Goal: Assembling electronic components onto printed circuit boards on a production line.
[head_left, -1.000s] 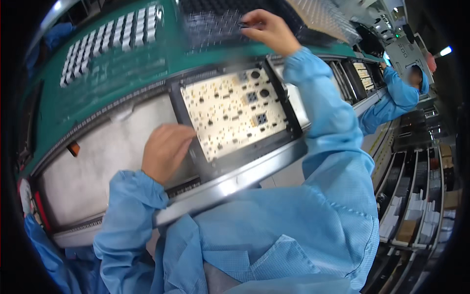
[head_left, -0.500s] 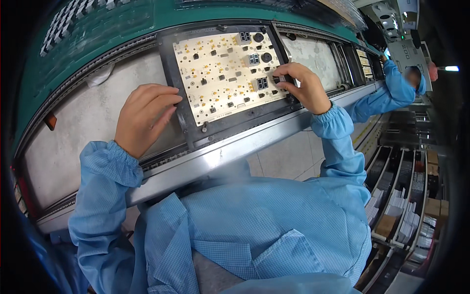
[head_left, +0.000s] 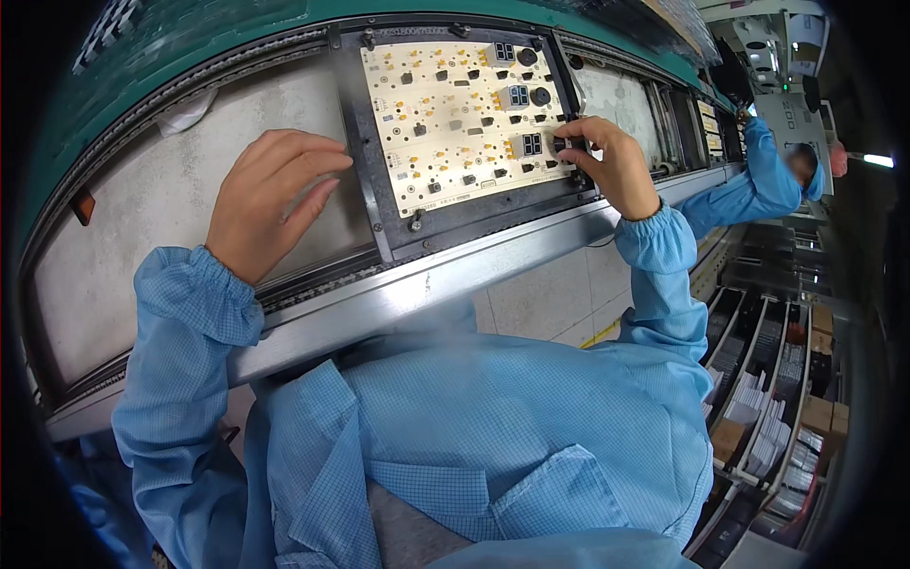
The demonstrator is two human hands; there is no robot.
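A cream circuit board panel (head_left: 455,123) lies in a black carrier frame (head_left: 370,161) on the conveyor rails. It bears several small yellow and black parts, three two-digit displays, such as the nearest display (head_left: 531,144), and round black components (head_left: 540,96) at its right side. My right hand (head_left: 616,161) is over the panel's near right corner, thumb and fingertips closed around a dark component beside the nearest display, mostly hidden by the fingers. My left hand (head_left: 270,199) hovers left of the carrier frame, holding nothing, its thumb and fingers apart.
A metal rail (head_left: 408,289) runs along the conveyor's near side. Beyond the far rail lies a green surface (head_left: 237,43) with trays at the far left. A co-worker's blue sleeve (head_left: 754,180) reaches in at the right. Racks with boxes (head_left: 758,408) stand at lower right.
The carrier frame and panel have shifted right along the rails, and my right hand has moved with them. My left hand is now farther from the frame, its fingers spread a little wider.
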